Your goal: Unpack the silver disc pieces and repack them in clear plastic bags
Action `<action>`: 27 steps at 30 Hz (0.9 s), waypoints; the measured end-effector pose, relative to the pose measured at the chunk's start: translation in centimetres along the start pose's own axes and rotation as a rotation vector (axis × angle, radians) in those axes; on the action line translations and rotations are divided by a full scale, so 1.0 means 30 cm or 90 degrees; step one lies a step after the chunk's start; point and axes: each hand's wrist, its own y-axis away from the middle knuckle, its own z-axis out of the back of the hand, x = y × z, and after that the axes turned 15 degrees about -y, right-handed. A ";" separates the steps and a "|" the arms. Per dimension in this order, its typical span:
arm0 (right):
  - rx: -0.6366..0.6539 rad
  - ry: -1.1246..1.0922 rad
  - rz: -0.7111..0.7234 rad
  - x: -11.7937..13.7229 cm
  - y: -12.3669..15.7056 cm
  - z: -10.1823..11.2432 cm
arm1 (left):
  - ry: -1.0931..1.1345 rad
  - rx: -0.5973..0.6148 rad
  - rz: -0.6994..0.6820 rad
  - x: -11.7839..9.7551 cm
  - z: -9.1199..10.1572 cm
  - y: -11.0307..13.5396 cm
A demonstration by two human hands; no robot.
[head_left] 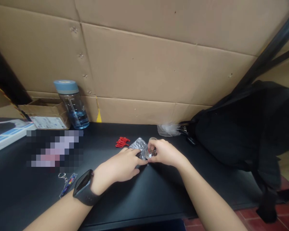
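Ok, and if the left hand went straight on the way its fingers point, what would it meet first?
The left hand would first meet the silver packet it seems to touch, then probably the right hand, though depth is unclear.

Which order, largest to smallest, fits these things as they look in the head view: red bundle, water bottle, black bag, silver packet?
1. Black bag
2. Water bottle
3. Silver packet, partly covered by the left hand
4. Red bundle
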 end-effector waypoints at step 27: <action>-0.099 0.080 0.071 0.018 -0.038 -0.045 | 0.030 0.049 -0.039 0.030 0.007 -0.010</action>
